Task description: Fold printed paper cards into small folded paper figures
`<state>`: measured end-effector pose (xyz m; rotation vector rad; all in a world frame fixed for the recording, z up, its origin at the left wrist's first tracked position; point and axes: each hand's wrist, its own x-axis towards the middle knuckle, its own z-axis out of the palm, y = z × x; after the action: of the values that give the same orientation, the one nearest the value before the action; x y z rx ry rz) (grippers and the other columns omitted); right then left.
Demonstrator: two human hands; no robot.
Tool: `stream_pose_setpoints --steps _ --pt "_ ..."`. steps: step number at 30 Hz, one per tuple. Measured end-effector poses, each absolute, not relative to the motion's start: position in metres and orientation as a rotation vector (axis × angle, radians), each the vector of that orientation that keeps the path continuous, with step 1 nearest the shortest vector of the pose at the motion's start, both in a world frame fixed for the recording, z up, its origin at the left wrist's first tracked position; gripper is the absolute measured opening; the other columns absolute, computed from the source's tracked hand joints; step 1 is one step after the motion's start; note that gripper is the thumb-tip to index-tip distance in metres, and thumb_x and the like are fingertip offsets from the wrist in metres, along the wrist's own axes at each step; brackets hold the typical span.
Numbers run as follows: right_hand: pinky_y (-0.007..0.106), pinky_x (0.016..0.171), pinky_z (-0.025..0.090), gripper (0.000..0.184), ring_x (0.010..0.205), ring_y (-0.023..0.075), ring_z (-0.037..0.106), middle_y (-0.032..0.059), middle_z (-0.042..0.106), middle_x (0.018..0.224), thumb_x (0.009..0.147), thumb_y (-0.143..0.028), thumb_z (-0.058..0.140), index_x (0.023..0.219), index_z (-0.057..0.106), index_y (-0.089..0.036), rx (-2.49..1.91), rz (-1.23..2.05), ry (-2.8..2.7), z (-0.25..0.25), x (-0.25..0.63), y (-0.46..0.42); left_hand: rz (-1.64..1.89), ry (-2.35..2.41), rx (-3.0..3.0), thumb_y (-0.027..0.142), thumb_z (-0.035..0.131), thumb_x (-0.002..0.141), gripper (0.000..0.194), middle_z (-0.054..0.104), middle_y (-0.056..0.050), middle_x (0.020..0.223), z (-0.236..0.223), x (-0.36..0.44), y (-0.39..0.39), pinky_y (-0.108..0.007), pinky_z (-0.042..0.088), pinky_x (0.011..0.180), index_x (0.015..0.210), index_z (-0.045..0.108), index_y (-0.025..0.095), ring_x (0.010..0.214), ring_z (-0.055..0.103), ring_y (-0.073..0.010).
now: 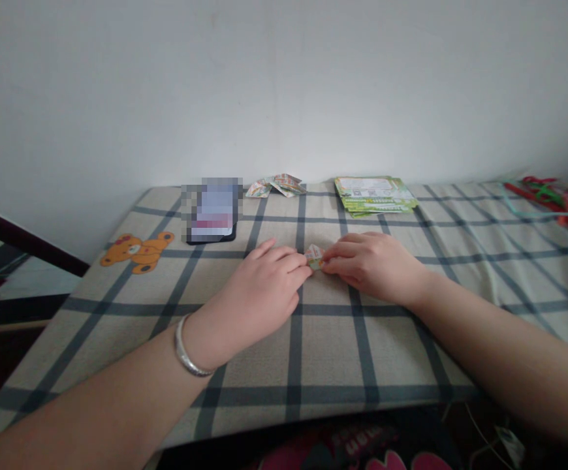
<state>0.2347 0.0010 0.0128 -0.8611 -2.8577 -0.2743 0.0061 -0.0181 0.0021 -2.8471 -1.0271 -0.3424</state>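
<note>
While both hands meet mid-desk, a small folded paper piece (314, 256) sits between them.
Left hand (259, 287) and right hand (369, 264) fingers pinch it together; green leaflets (375, 194) lie at one o'clock.

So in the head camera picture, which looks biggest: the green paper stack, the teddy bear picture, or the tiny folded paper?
1. green paper stack
2. teddy bear picture, nearly alike
3. tiny folded paper, pinched between left hand and right hand

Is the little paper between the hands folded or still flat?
Folded: the paper piece is a small thick wad pinched between left hand and right hand.
</note>
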Motion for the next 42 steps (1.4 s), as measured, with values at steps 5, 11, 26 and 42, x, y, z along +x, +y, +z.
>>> stream_pose_setpoints --steps 5,11,26,42 --pt "0.031 0.073 0.044 0.020 0.090 0.0182 0.061 0.0017 0.070 0.109 0.090 -0.018 0.053 0.098 0.071 -0.025 -0.942 -0.266 -2.833 0.014 0.241 0.001 -0.344 -1.046 -2.844 0.012 0.052 0.082 0.032 0.065 -0.004 0.116 0.003 0.005 -0.019 -0.050 0.031 0.110 0.111 0.065 0.019 0.110 0.056 -0.0226" --pt "0.031 0.071 0.045 0.021 0.089 0.0177 0.064 -0.0002 0.070 0.109 0.089 -0.019 0.054 0.096 0.072 -0.025 -0.992 -0.247 -2.830 0.018 0.247 -0.001 -0.349 -1.063 -2.834 0.012 0.052 0.083 0.030 0.066 -0.003 0.113 0.005 0.003 -0.021 -0.050 0.029 0.111 0.108 0.066 0.019 0.108 0.057 -0.0216" --pt "0.028 0.062 0.043 0.018 0.084 0.0167 0.066 -0.0021 0.072 0.102 0.085 -0.021 0.058 0.089 0.074 -0.028 -1.176 -0.217 -2.819 0.026 0.265 0.000 -0.379 -1.106 -2.765 0.014 0.052 0.081 0.021 0.072 -0.004 0.093 0.011 0.002 -0.018 -0.051 0.034 0.108 0.084 0.072 0.018 0.101 0.062 -0.0225" --pt "0.033 0.074 0.047 0.025 0.092 0.0226 0.061 0.0064 0.066 0.100 0.084 -0.036 0.062 0.101 0.064 -0.019 -1.395 -0.124 -2.570 0.008 0.253 0.007 -0.387 -1.188 -2.776 0.019 0.048 0.085 0.020 0.067 -0.005 0.087 0.009 0.003 -0.015 -0.048 0.037 0.105 0.076 0.065 0.017 0.096 0.062 -0.0221"
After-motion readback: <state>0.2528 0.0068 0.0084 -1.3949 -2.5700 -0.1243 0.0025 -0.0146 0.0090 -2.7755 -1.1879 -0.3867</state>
